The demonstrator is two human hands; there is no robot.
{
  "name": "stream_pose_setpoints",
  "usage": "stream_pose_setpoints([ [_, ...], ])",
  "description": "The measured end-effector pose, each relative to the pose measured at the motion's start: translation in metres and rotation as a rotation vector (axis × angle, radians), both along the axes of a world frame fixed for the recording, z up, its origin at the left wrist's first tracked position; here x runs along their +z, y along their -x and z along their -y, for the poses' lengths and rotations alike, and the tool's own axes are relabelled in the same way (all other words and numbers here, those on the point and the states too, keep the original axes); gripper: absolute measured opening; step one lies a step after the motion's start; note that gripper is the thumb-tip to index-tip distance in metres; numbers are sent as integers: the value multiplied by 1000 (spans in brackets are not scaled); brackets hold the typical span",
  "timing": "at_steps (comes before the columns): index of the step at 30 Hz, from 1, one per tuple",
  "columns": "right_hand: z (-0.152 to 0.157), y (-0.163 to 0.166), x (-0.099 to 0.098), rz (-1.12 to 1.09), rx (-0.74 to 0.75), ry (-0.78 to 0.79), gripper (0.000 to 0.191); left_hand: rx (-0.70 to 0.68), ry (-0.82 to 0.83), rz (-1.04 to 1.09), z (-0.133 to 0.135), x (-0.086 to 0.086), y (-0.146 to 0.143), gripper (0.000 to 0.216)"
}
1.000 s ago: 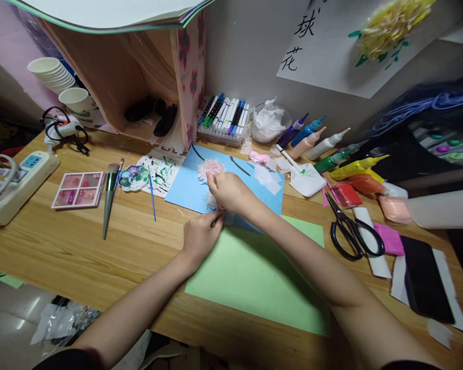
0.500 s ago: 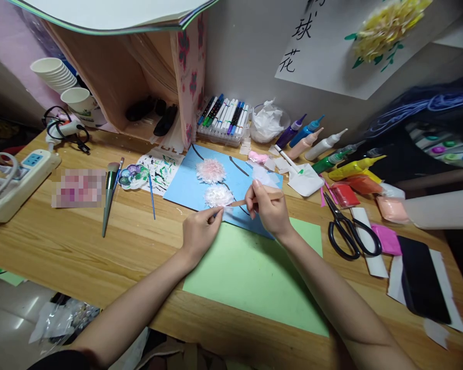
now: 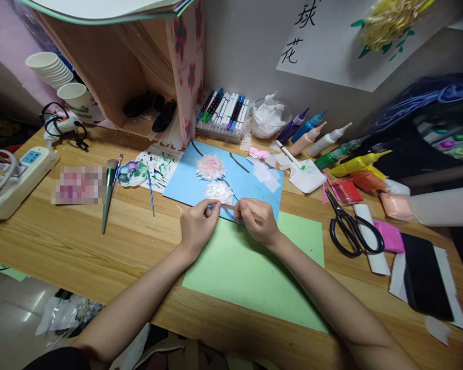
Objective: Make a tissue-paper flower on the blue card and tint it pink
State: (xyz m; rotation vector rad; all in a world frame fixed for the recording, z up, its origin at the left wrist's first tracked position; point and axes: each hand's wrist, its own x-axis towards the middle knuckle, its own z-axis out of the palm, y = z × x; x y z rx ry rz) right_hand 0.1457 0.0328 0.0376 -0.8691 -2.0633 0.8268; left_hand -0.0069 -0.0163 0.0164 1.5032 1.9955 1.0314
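My right hand [image 3: 258, 222] is closed around a flat wooden craft stick [image 3: 229, 207], whose tip points left to the fingertips of my left hand [image 3: 199, 226]. My left thumb and finger are pinched together there; a small bit of white tissue paper seems to be between them, mostly hidden. Both hands are over the lower edge of a blue board [image 3: 181, 180]. Just above the fingertips lies a fluffy white paper flower [image 3: 218, 192], and beyond it a pink one [image 3: 210, 167]. Loose white tissue squares [image 3: 266, 176] lie on the board's right part.
Under my forearms is a green sheet [image 3: 254, 277]. Scissors [image 3: 353, 228], clay packets [image 3: 347, 191] and a phone [image 3: 426, 275] lie right. Paint bottles [image 3: 327, 141], a marker box [image 3: 224, 115] and a tissue bowl [image 3: 270, 118] stand behind; brushes [image 3: 110, 195] lie left.
My right hand has moved down and left, bringing the craft stick to my left fingertips. The tissue squares on the board are now uncovered. The view has shifted slightly.
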Motion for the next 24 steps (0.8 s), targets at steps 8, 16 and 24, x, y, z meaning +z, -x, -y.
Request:
stream_pose_setpoints([
  [8, 1, 3, -5, -6, -74, 29, 44, 84, -3, -23, -7, 7, 11, 30],
  [16, -8, 8, -5, 5, -40, 1, 49, 163, 93, -94, -17, 9, 37, 22],
  [24, -35, 33, 12, 75, -159, 282, 56, 156, 252, -139, -19, 8, 42, 22],
])
